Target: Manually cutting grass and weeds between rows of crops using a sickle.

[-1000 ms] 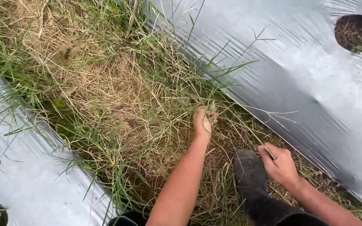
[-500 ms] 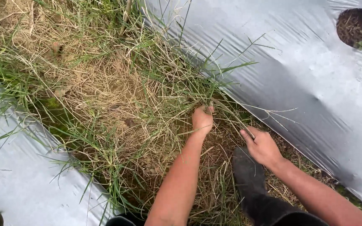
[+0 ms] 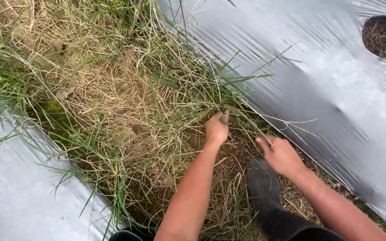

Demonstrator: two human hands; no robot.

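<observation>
Between both hands [image 3: 246,140], grass stalk [image 3: 246,119] slanting upper-left to lower-right.

Plastic sheet [image 3: 336,89], right and upper right of the frame: silver-grey film, glossy, wrinkled in fine diagonal creases. A second plastic sheet [image 3: 18,192], lower left: same film, paler, with a soft sheen. Round hole [image 3: 384,35], upper right corner: exposed soil, dark, crumbly, matt. Grass strip [image 3: 112,98], centre: dry straw, tan, fibrous and rough, mixed with green blades, matt. Boot [image 3: 264,187], lower centre: black rubber, smooth, dull, dusted with dirt. Left hand [image 3: 216,129] and right hand [image 3: 281,154]: bare skin, matt.
</observation>
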